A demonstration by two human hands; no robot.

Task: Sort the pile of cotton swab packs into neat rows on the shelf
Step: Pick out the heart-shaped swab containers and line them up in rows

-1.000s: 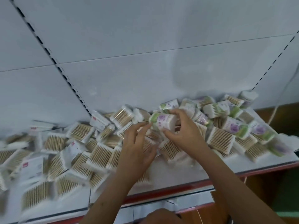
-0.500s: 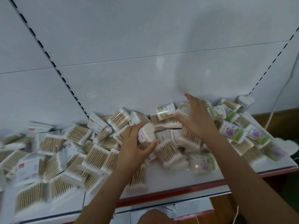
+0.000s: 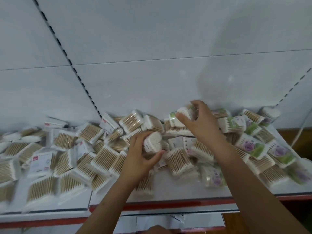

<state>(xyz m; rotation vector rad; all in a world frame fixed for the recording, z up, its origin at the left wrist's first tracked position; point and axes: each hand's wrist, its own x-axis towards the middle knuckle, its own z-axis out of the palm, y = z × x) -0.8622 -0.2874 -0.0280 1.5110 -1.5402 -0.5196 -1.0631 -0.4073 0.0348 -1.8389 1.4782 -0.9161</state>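
Note:
A jumbled pile of cotton swab packs (image 3: 108, 159) covers the white shelf (image 3: 168, 191) from left to right. My left hand (image 3: 140, 159) grips a heart-shaped swab pack (image 3: 152, 142) near the pile's middle, its white cotton tips facing me. My right hand (image 3: 202, 122) is raised at the back of the pile and holds a second heart-shaped pack (image 3: 184, 114) with a green label. Flat packs with wooden sticks lie to the left; packs with purple-flower and green labels (image 3: 251, 146) lie to the right.
The white back panel (image 3: 152, 48) rises straight behind the pile, with slotted uprights (image 3: 67, 58) on the left and right. The shelf's front edge carries a red strip (image 3: 168, 204). Bare shelf surface shows in front of the pile near the middle. A wooden surface (image 3: 297, 137) lies at the far right.
My right hand passed a pack to my left, reached to the back of the pile and has lifted another heart-shaped pack. My left hand holds its pack steady.

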